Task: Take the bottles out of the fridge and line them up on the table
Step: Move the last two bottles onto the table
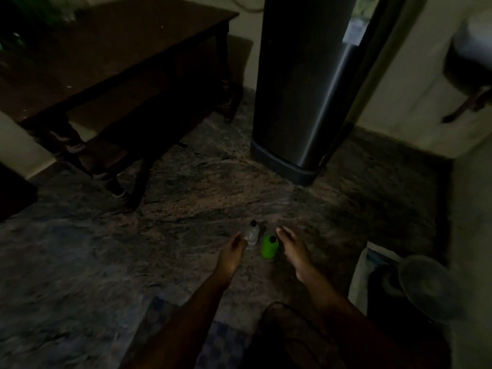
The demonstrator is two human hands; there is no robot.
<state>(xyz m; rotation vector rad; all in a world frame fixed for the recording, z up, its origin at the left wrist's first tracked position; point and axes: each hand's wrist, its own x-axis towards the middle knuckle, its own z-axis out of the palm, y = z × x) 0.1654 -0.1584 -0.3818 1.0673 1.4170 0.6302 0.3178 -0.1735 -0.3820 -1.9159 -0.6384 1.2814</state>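
Head: outstretched left hand, right hand flank bottles.

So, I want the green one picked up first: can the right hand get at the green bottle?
Probably yes. The right hand is open just beside the green bottle, nothing between them; the clear bottle stands on its other side.

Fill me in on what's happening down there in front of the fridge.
A person reaches both hands down toward two bottles standing on the floor. The left hand is beside the clear bottle, and the right hand is beside the green bottle. Both hands look open; the dim picture does not show whether they touch. The fridge stands ahead, the table to its left. Neither bottle is on it yet.
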